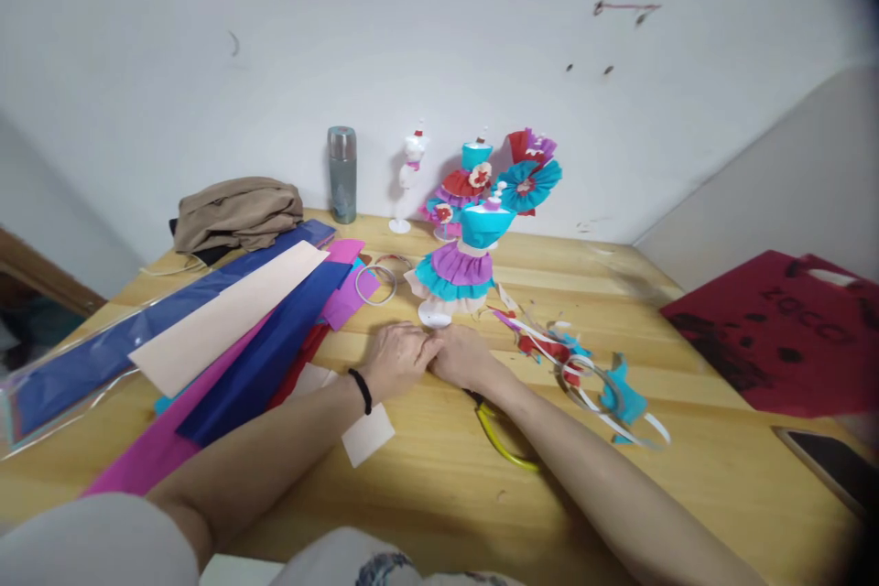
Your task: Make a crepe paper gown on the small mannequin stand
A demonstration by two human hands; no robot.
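Observation:
My left hand (400, 360), with a black band at the wrist, rests low over the table, its fingers curled against my right hand. Closed as well, my right hand (465, 358) meets it just in front of a small dress form (484, 224). Anything inside the fingers is hidden. This form stands upright on a white base, dressed in a turquoise top and a ruffled purple, turquoise and cream skirt. Yellow-handled scissors (504, 441) lie partly under my right forearm. A cream paper piece (369, 436) lies beside my left wrist.
Crepe paper sheets (230, 320) cover the left side, near a brown cloth (237, 212) and a flask (342, 176). Behind stand a bare form (413, 167) and decorated ones (473, 160). Turquoise scraps (626, 394), a red bag (783, 334) and a phone (828, 467) lie right.

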